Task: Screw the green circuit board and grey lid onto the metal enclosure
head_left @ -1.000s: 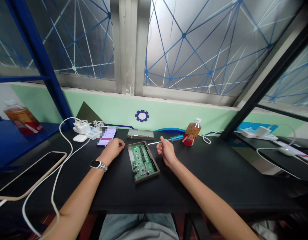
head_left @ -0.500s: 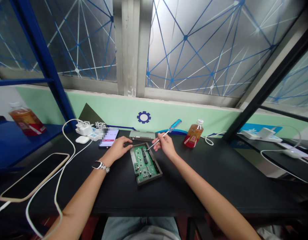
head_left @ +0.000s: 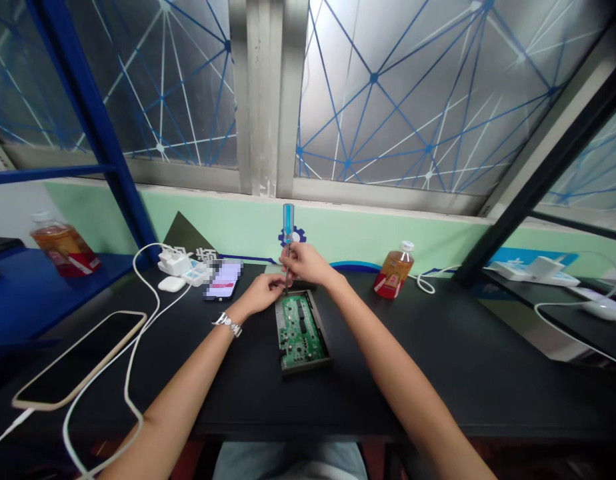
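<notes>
My right hand [head_left: 311, 264] grips the metal shaft of a screwdriver [head_left: 288, 223] with a clear blue handle. It stands nearly upright, handle up, its tip at the far left corner of a shallow metal case [head_left: 308, 365]. Inside the case lies a green circuit board [head_left: 301, 337] with black chips. My left hand [head_left: 262, 293], a silver watch [head_left: 228, 323] on its wrist, is at the same corner. Its thumb and fingertips are pinched together beside the lower shaft; what they hold, if anything, is too small to make out.
Behind the hands, a metal piece [head_left: 274, 269] is partly hidden. A drink bottle [head_left: 393, 270] stands at right. On the left are a lit phone [head_left: 224, 280], a white charger [head_left: 174, 262], a dark phone [head_left: 81, 360] and white cables [head_left: 133, 340]. Windows and a green wall rise behind.
The screwdriver has swung from a slant to nearly upright, its tip going from the board's middle to the far left corner. Both hands have come together there, the left closing its fingers.
</notes>
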Demonstrator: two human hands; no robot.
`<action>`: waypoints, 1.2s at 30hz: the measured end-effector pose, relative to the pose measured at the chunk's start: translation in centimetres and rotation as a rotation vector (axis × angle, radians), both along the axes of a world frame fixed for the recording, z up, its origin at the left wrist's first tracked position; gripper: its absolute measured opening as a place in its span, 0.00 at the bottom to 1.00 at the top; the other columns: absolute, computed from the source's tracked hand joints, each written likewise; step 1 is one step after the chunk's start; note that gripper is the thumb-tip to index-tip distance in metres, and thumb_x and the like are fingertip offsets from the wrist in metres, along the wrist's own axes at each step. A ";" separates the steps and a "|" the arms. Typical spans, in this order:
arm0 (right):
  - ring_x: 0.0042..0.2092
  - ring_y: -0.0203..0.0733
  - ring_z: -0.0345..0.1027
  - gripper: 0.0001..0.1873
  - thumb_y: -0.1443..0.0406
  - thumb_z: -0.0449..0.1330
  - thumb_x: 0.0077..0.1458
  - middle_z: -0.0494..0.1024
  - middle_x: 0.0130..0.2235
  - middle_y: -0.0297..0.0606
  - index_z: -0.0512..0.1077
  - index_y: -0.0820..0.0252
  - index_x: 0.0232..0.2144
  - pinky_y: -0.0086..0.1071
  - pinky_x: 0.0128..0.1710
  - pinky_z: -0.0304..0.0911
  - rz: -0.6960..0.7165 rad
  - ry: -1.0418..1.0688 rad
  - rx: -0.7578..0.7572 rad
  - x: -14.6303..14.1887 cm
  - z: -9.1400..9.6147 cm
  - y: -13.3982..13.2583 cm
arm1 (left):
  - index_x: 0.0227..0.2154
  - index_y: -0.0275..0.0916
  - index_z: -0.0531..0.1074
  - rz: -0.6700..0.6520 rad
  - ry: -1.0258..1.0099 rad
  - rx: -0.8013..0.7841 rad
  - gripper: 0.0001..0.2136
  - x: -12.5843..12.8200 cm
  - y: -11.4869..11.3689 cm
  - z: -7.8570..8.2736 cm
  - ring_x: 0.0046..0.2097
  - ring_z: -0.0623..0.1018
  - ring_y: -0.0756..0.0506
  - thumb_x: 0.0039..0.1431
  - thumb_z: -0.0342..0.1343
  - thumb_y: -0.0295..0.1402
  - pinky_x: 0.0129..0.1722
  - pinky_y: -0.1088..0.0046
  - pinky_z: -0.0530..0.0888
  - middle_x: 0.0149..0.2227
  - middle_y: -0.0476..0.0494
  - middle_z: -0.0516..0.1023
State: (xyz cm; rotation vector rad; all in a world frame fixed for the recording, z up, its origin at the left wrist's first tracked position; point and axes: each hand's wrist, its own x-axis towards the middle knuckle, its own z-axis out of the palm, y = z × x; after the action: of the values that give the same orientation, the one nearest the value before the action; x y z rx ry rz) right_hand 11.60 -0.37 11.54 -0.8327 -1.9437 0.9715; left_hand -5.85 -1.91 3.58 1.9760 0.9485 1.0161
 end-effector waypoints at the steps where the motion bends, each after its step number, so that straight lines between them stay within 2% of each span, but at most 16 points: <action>1: 0.19 0.33 0.69 0.05 0.70 0.63 0.56 0.78 0.22 0.32 0.70 0.59 0.29 0.24 0.19 0.63 -0.002 0.006 0.003 -0.3 0.0 0.2 | 0.39 0.35 0.79 -0.047 -0.084 -0.058 0.11 0.1 0.2 0.1 0.45 0.82 0.40 0.57 0.57 0.34 0.50 0.61 0.75 0.42 0.39 0.84; 3: 0.20 0.34 0.69 0.04 0.70 0.63 0.55 0.77 0.22 0.32 0.71 0.59 0.29 0.24 0.20 0.63 -0.009 0.008 0.019 -0.7 -0.2 0.6 | 0.40 0.33 0.78 -0.119 -0.195 -0.149 0.12 0.1 0.7 0.2 0.44 0.82 0.39 0.56 0.60 0.36 0.50 0.58 0.76 0.42 0.37 0.84; 5: 0.20 0.34 0.70 0.04 0.70 0.62 0.55 0.77 0.22 0.32 0.71 0.59 0.30 0.23 0.21 0.63 -0.007 -0.009 0.040 -0.8 -0.6 0.7 | 0.39 0.32 0.78 -0.135 -0.237 -0.191 0.14 -0.1 1.0 -0.1 0.44 0.83 0.38 0.55 0.63 0.38 0.52 0.57 0.75 0.41 0.35 0.84; 10: 0.22 0.35 0.71 0.04 0.70 0.61 0.56 0.79 0.23 0.33 0.71 0.60 0.29 0.24 0.21 0.65 0.036 -0.063 0.012 -0.2 -1.6 0.8 | 0.42 0.34 0.80 -0.100 -0.269 -0.207 0.20 -0.3 1.1 -1.9 0.50 0.81 0.36 0.54 0.65 0.46 0.57 0.56 0.73 0.46 0.35 0.83; 14: 0.22 0.35 0.72 0.03 0.69 0.62 0.55 0.80 0.26 0.35 0.71 0.60 0.29 0.25 0.21 0.66 0.050 -0.043 -0.048 0.0 -2.0 1.0 | 0.46 0.33 0.79 -0.055 -0.269 -0.178 0.23 -0.4 0.8 -2.7 0.52 0.81 0.36 0.56 0.63 0.47 0.58 0.56 0.72 0.48 0.34 0.83; 25: 0.23 0.37 0.72 0.05 0.69 0.59 0.58 0.80 0.26 0.36 0.69 0.60 0.29 0.28 0.23 0.68 0.071 -0.120 -0.009 0.0 -2.0 0.5 | 0.43 0.36 0.81 0.010 -0.125 -0.052 0.16 -0.5 0.1 -2.6 0.49 0.81 0.37 0.61 0.59 0.42 0.54 0.59 0.74 0.45 0.38 0.84; 36: 0.27 0.36 0.73 0.06 0.69 0.55 0.63 0.80 0.31 0.39 0.68 0.62 0.33 0.28 0.28 0.69 0.055 -0.225 0.014 -0.1 -1.7 0.3 | 0.43 0.36 0.80 0.041 -0.119 -0.027 0.14 -0.6 0.0 -2.6 0.48 0.82 0.38 0.62 0.58 0.40 0.50 0.64 0.75 0.44 0.40 0.84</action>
State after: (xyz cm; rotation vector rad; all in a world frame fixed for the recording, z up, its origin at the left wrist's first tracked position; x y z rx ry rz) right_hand 11.52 -0.03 9.88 -0.9180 -2.1720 0.9273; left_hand -6.42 -1.90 0.99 1.8590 0.9359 1.1246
